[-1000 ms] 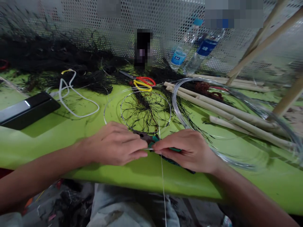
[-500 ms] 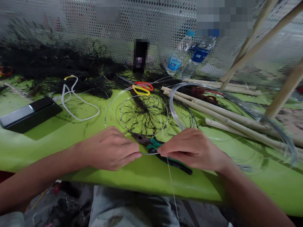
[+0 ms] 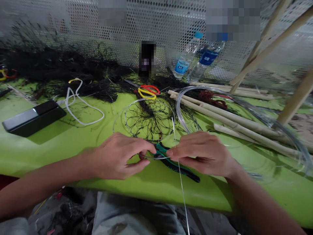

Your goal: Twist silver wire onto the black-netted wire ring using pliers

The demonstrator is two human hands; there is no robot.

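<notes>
A thin silvery wire runs curved between my two hands, over the table edge side of the pliers. My right hand pinches it between thumb and fingertips. Thumb and forefinger of my left hand are parted, with the wire's other end crossing the gap between them. A long straight strand hangs from my right hand past the table edge, and a short end sticks up above that hand. Beneath the hands lie pliers with green and black handles, jaws partly hidden. Just beyond is a wire ring with black branching strands.
Scissors with red and yellow handles lie behind the ring. To the right are a wire coil and bamboo sticks. A black box with a white cable sits left. Bottles and dark fibres line the back.
My left thumb and forefinger have parted from their pinch on the wire, and the left hand has shifted slightly right. My right hand keeps its pinch. The view has moved a little.
</notes>
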